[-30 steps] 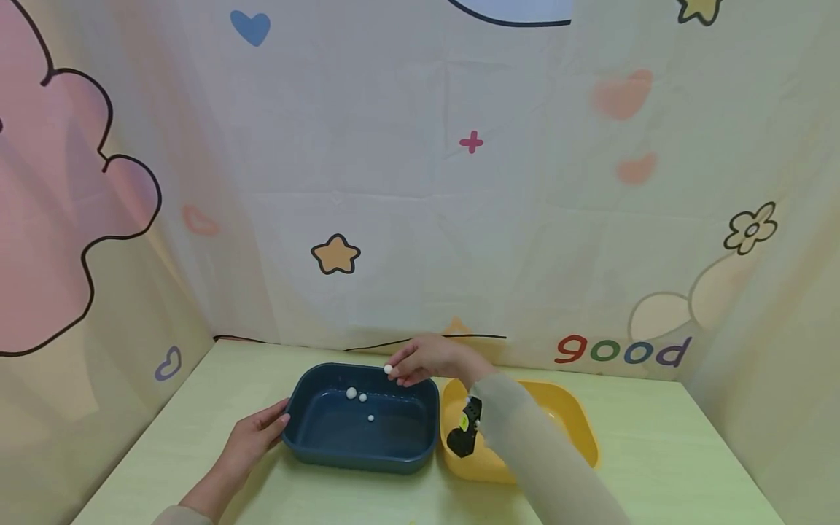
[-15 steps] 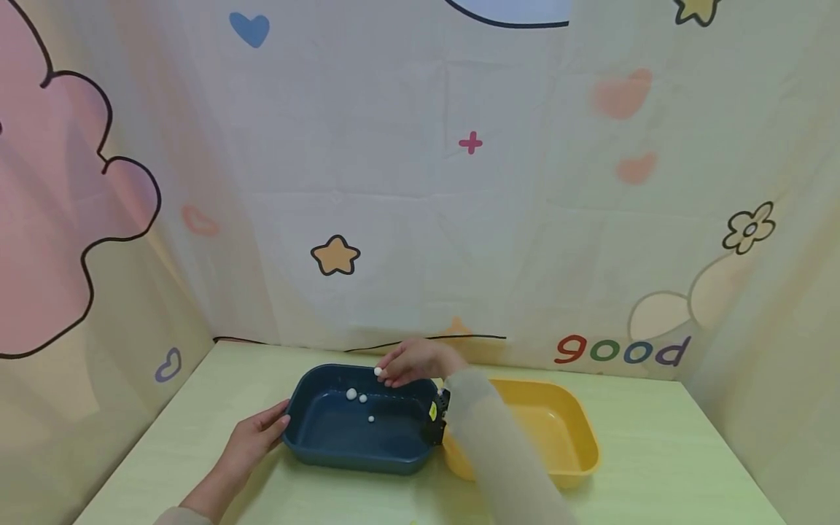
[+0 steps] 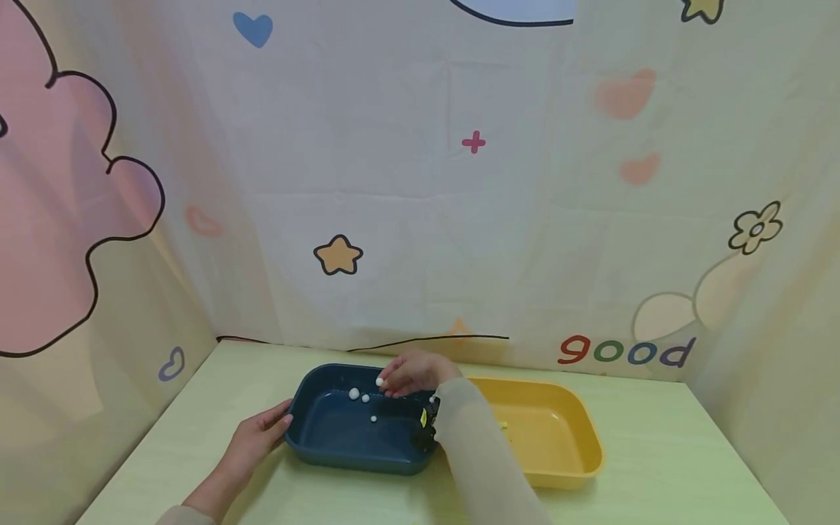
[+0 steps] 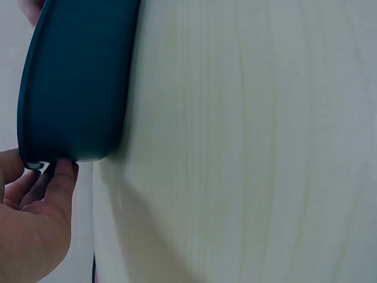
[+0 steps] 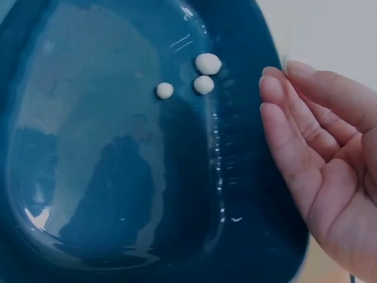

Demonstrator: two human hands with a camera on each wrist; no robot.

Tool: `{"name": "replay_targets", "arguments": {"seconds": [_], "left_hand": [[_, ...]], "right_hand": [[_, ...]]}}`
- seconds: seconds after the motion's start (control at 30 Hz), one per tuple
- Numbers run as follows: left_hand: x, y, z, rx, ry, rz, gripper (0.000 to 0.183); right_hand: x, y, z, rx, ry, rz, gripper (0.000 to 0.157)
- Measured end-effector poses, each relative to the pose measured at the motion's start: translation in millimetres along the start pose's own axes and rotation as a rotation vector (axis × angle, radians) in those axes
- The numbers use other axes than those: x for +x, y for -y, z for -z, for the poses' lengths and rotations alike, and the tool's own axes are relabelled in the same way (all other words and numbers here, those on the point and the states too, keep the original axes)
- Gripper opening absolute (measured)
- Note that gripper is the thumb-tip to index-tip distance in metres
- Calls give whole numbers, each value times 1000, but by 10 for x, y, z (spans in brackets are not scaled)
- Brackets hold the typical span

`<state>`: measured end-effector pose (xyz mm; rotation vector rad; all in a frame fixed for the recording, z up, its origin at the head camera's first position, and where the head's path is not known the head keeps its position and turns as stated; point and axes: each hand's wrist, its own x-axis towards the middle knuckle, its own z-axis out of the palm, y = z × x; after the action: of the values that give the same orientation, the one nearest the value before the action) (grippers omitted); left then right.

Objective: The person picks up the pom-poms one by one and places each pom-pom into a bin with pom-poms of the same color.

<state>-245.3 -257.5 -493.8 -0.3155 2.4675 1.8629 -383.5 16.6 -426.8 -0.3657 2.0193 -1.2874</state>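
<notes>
A glossy dark blue basin (image 3: 361, 461) stands on the table, its left side gripped by my left hand (image 3: 252, 440). In the left wrist view, the fingers of that hand (image 4: 38, 224) bend around the basin's corner at the rim. My right hand (image 3: 418, 370) reaches over the basin's back right part and pinches a small white ball (image 3: 380, 381) between thumb and fingertips. In the right wrist view, the fingers mostly hide that ball. Inside the basin lie a larger white ball (image 5: 208, 63), a smaller white ball (image 5: 204, 85) close beside it, and the smallest white ball (image 5: 165, 91) apart.
A yellow basin (image 3: 558, 430) stands right beside the blue one, partly covered by the right sleeve (image 3: 482, 445). Small yellow-green bits (image 3: 504, 425) lie in it. Behind the light wood-grain table (image 3: 669, 452) hangs a printed curtain (image 3: 407, 182).
My right hand has moved left and then lower over the blue basin with the white ball, its sleeve uncovering more of the yellow basin. My left hand has kept its place.
</notes>
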Motion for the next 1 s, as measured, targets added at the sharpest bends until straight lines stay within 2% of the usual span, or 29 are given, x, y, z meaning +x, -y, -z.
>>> {"name": "replay_targets", "arguments": {"seconds": [0.33, 0.73, 1.0], "left_hand": [[3, 9, 1, -3, -19, -11, 45], [-9, -17, 6, 4, -7, -13, 47], [-11, -7, 1, 8, -8, -5, 46]], "right_hand": [[52, -99, -84, 7, -13, -54, 23], [96, -157, -114, 11, -44, -116, 20], [89, -185, -151, 21, -15, -228, 17]]}}
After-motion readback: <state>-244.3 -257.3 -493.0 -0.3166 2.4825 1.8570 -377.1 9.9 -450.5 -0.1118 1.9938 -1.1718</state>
